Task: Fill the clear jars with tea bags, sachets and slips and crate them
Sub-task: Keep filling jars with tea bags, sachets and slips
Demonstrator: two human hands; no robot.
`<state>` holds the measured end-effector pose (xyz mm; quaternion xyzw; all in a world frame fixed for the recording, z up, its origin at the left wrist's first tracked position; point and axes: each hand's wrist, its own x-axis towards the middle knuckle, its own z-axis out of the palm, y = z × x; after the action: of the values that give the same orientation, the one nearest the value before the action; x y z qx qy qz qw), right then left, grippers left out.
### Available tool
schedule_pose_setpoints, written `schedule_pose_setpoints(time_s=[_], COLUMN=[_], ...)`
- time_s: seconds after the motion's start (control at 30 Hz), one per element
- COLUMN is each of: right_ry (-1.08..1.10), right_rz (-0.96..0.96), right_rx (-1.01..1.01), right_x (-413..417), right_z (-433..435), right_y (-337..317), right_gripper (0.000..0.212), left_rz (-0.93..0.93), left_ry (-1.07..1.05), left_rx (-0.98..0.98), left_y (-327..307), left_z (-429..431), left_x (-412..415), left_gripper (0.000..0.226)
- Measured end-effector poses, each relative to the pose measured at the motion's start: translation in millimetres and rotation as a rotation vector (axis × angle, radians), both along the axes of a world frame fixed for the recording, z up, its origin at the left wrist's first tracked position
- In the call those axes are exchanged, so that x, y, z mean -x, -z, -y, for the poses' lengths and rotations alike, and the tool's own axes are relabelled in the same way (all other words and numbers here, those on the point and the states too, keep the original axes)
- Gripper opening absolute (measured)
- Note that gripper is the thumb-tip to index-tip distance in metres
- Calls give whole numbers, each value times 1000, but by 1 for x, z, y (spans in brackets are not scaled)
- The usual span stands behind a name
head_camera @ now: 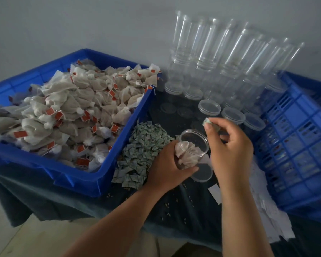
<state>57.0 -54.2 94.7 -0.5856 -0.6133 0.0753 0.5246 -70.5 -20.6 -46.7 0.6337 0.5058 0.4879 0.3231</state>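
My left hand (165, 164) grips a clear jar (193, 145) tilted toward me, with several tea bags inside it. My right hand (230, 145) pinches a small green-and-white sachet (208, 123) just above the jar's open mouth. A pile of the same sachets (143, 156) lies on the dark cloth left of the jar. A blue tub (104, 173) at the left is heaped with tea bags (72, 112) with red tags. White paper slips (263, 201) lie under my right forearm. A clear lid (202, 173) rests below the jar.
Empty clear jars (220, 71), upright and stacked, stand at the back against the wall. Several lidded jars (209, 107) sit in front of them. A blue slatted crate (295, 145) stands at the right. The dark-clothed table edge (82, 216) runs near me.
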Motion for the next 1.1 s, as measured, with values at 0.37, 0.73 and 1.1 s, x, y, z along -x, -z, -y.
schedule_pose_setpoints(time_s=[0.37, 0.73, 1.1], right_ry=[150, 80, 95], right_rz=[119, 230, 254], right_rx=[459, 848, -206], right_x=[-81, -113, -35], right_z=[23, 57, 31], right_y=[60, 90, 33], right_gripper=[17, 14, 20], left_rz=[77, 39, -16], left_ry=[21, -3, -1], left_rx=[-72, -58, -99], left_y=[0, 4, 4], left_z=[3, 3, 5], left_x=[0, -1, 0], left_gripper=[74, 79, 81])
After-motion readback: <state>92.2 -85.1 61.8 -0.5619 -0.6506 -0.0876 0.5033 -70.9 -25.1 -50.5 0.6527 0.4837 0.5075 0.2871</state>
